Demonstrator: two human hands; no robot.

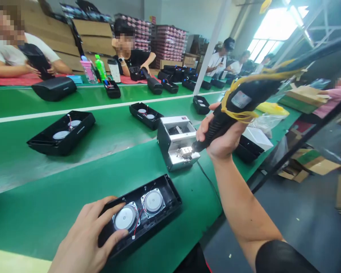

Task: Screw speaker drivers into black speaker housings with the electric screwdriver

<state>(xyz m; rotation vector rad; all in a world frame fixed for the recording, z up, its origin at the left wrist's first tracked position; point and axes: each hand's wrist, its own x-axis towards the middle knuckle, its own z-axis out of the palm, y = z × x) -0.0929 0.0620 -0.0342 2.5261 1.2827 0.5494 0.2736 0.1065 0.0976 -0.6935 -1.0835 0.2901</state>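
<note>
My left hand grips the near left end of a black speaker housing, its fingers curled over the rim beside a round driver. Two silver-white drivers sit in the housing, with a thin red wire and a small white plug by them. Wrapped in my right hand is a black electric screwdriver, tied with yellow cord and slanting down to the left. Its tip meets the front of a silver screw feeder; whether a screw is on the tip I cannot tell.
Open speaker housings lie farther along the green bench. A cable runs from the feeder over the bench edge. Co-workers sit across the belt, near bottles and more housings. Cardboard boxes stand on the floor at right.
</note>
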